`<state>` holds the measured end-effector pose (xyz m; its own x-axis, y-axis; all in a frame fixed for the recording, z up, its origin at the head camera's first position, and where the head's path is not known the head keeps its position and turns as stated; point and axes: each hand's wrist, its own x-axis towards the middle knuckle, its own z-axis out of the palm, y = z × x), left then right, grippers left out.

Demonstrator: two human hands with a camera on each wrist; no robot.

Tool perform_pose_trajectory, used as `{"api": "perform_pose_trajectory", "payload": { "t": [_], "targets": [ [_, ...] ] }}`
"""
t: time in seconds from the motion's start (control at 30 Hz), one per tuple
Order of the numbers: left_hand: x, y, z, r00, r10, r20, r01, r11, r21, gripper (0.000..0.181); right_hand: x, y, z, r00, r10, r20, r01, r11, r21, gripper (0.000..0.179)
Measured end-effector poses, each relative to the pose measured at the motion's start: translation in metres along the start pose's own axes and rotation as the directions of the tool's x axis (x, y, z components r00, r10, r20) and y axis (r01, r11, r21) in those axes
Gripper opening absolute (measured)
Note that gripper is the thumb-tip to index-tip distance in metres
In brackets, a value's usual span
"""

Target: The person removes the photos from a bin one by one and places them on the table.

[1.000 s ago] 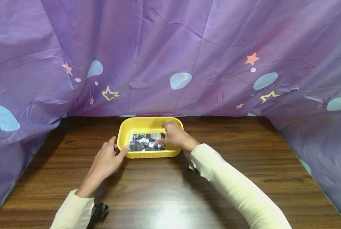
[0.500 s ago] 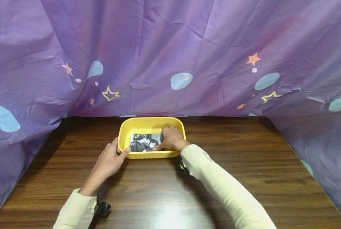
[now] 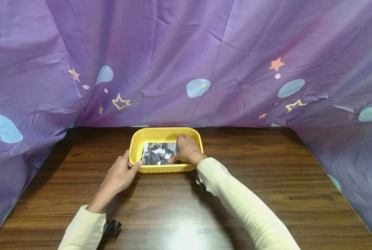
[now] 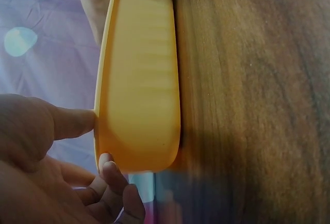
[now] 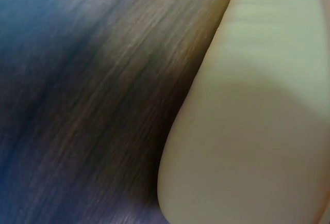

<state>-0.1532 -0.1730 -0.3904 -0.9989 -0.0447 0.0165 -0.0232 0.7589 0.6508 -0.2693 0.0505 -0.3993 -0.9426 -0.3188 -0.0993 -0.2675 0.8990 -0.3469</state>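
A yellow plastic basket stands at the far side of the wooden table. Inside it is a black-and-white photo print; whether several are stacked cannot be told. My right hand reaches over the basket's front rim and grips the photo's right end, thumb toward the front and fingers toward the back, covering that end. At the front left corner, my left hand holds the basket's rim, thumb on top and fingers along the outer wall. The left wrist view shows these fingers curled at the wall. The right wrist view shows only basket wall and tabletop.
The brown wood-grain table extends around the basket on both sides and in front. Behind it hangs a purple curtain with stars and blue patches, meeting the table's back edge. Black straps sit at the wrists.
My right hand has moved left and down onto the photo's right end. The photo has shifted slightly back and tilted a little. My left hand stays at the basket's corner.
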Motion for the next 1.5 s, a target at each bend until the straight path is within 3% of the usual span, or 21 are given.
{"api": "perform_pose_trajectory", "payload": {
  "t": [0.27,0.53,0.67,0.83,1.03,1.17,1.5],
  "targets": [
    [0.0,0.001,-0.001,1.0,0.009,0.008,-0.009,1.0,-0.001,0.033,0.0,0.0,-0.002,0.997,-0.025,-0.078,0.03,0.998,0.062,0.074],
    [0.001,0.0,-0.002,1.0,0.031,0.004,-0.031,0.999,-0.01,0.03,0.0,0.001,-0.004,0.997,-0.005,-0.079,0.018,0.985,0.174,0.067],
    [0.001,0.001,-0.001,1.0,0.029,0.003,-0.029,1.0,-0.007,0.03,0.0,0.003,-0.007,0.993,-0.045,-0.106,0.067,0.974,0.218,0.061],
    [0.001,0.001,-0.002,1.0,0.015,0.016,-0.015,1.0,-0.003,0.038,-0.001,0.007,-0.014,0.979,-0.108,-0.171,0.156,0.941,0.301,0.052],
    [0.001,0.0,-0.002,1.0,0.008,0.028,-0.008,1.0,0.0,0.048,-0.003,0.008,-0.026,0.989,-0.047,-0.142,0.111,0.867,0.485,0.051],
    [0.002,0.0,-0.002,0.999,0.02,0.025,-0.02,1.0,0.001,0.047,-0.004,0.013,-0.037,0.988,-0.049,-0.145,0.114,0.867,0.484,0.051],
    [-0.002,0.003,-0.003,0.999,-0.001,0.054,0.0,1.0,0.011,0.068,-0.018,0.042,-0.074,0.99,-0.064,-0.128,0.127,0.809,0.573,0.05]
  ]
}}
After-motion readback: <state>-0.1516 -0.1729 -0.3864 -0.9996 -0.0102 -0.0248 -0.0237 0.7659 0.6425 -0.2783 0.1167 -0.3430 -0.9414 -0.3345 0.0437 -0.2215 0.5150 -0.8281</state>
